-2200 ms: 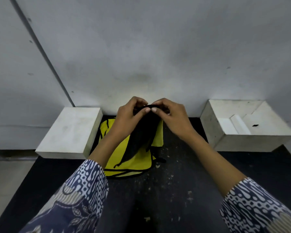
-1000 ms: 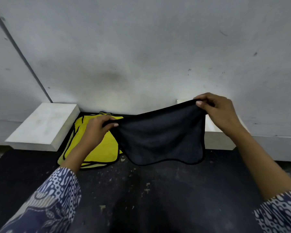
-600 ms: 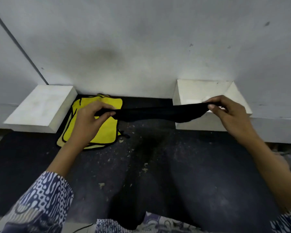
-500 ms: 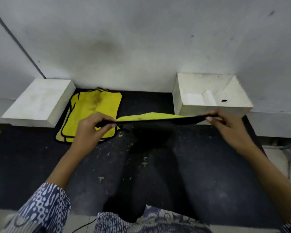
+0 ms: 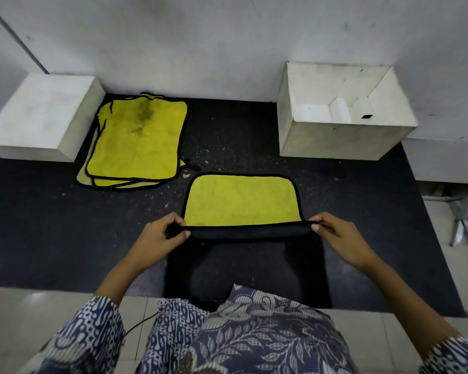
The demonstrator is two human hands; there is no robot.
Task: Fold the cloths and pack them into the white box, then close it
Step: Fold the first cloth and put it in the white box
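A dark speckled mat (image 5: 241, 147) covered the surface. On it, upper left, sat a white lid (image 5: 38, 117) touching stacked yellow cloths (image 5: 135, 147); upper right, the open white box (image 5: 341, 125); centre, one yellow cloth (image 5: 241, 201) spread flat.

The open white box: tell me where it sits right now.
In the head view the open white box stands at the far right of the dark mat, against the wall, right of the yellow cloth stack.

Your left hand (image 5: 157, 238) and right hand (image 5: 335, 234) pinch the cloth (image 5: 241, 202) — yellow face up, near edge seemingly raised — on the black mat (image 5: 52, 233).
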